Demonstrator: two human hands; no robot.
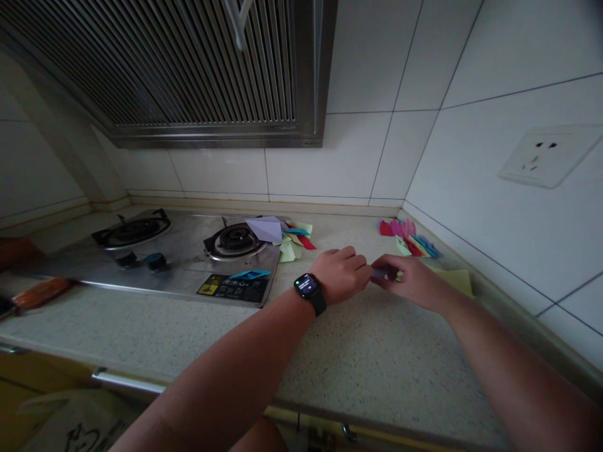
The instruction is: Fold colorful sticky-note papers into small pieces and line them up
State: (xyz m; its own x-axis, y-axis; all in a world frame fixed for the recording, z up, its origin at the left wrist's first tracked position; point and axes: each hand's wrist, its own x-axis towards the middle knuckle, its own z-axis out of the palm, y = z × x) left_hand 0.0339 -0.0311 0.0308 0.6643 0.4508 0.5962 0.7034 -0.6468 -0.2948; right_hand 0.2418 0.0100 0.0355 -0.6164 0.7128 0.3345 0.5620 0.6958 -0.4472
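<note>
My left hand (pixel 343 275), with a black watch (pixel 308 287) on its wrist, is closed over the counter, fingers curled. My right hand (pixel 413 281) meets it, thumb and fingers pinched. Between them a small piece of purple paper (pixel 380 274) shows, gripped at the fingertips; most of it is hidden. Behind my right wrist lies yellow paper (pixel 455 280). Folded pieces in pink (pixel 402 227), red, blue and pale green rest by the right wall. Left of my hands, a folded lavender paper (pixel 266 228) and several green, red and blue pieces (pixel 292 250) overlap the stove's edge.
A steel gas stove (pixel 183 251) with two burners fills the left of the counter (pixel 358 364). On its front corner lies a blue folded paper (pixel 250 275). An orange packet (pixel 44 295) is further left. A range hood (pixel 211 135) hangs above; a wall socket (pixel 549 156) is at right.
</note>
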